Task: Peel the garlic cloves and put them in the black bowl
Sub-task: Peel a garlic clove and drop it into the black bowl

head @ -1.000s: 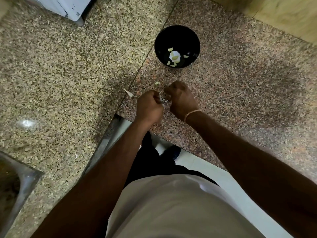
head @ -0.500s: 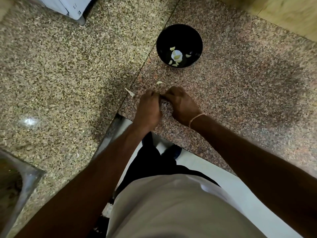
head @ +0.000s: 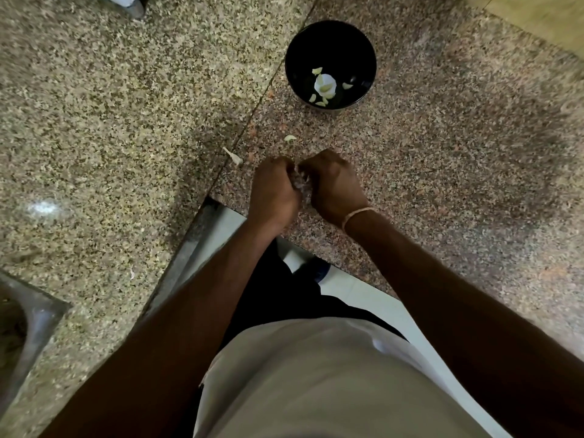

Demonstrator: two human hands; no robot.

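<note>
Head view: a pale, papery garlic clove [head: 301, 184] was seen wedged between the two hands, mostly hidden, w/ only whitish skin showing. It was pinched by curled fingers of the left hand [head: 274, 195] and right hand [head: 335, 188], knuckles nearly touching, just above the bench [head: 458, 172] near its front edge. A thin band [head: 356, 214] was worn at the right wrist.

The black bowl [head: 330, 64] was set well beyond the hands, holding several peeled pale cloves [head: 324, 86] and scraps at its bottom. A loose clove piece [head: 289, 138] and a strip of skin [head: 233, 155] were left on the bench between bowl and hands.

The bench was of speckled granite, pinkish at right, greyer at left, divided by a seam. A sink corner [head: 28, 324] was seen at lower left; white floor [head: 373, 298] showed below the bench edge. Bare stone was left to the right of the hands and bowl.
</note>
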